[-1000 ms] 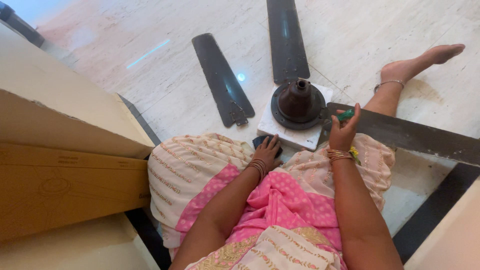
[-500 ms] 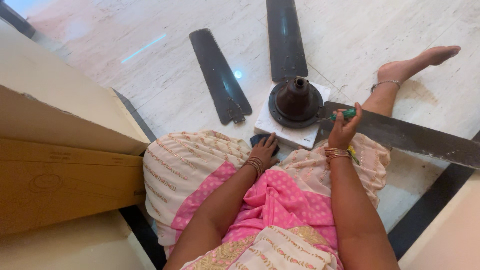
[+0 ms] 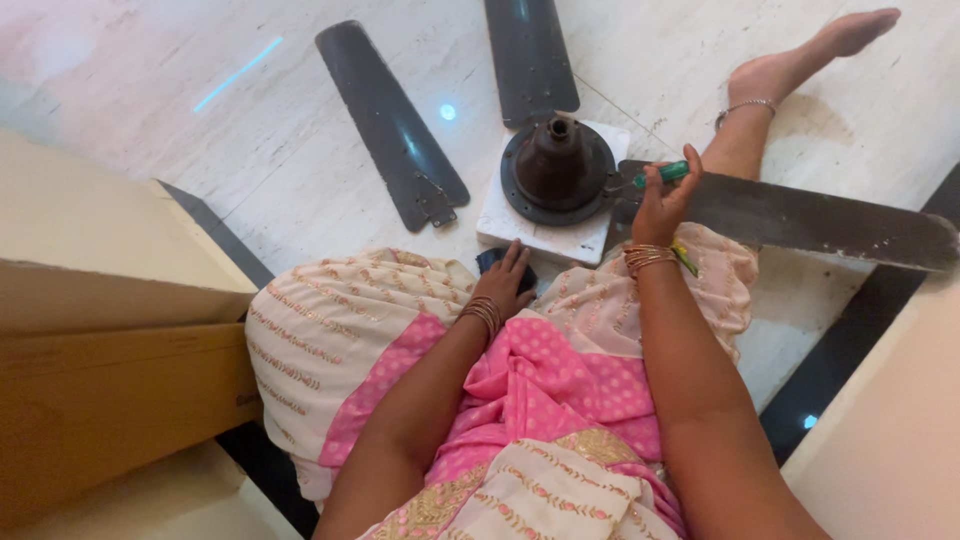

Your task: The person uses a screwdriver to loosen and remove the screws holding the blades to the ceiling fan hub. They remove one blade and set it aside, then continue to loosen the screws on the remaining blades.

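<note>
Marble floor (image 3: 300, 170) carries the fan motor (image 3: 556, 165) on a white block (image 3: 545, 235). Your right hand (image 3: 660, 205) grips the green screwdriver (image 3: 660, 174) at the blade (image 3: 800, 215) joint; your left hand (image 3: 502, 283) lies flat, fingers together, on a dark object (image 3: 490, 260). With the motor unsteadied, the tip could slip off the screw.

Glossy polished stone floor (image 3: 300, 170); dull, scuffed metal fan blade (image 3: 800, 215) by the right hand (image 3: 660, 205); translucent green plastic screwdriver handle (image 3: 662, 174).

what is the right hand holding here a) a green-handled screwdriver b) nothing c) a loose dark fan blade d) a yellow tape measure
a: the right hand is closed around a green-handled screwdriver, its tip pointing toward the dark brown round fan motor on the white square block.
</note>
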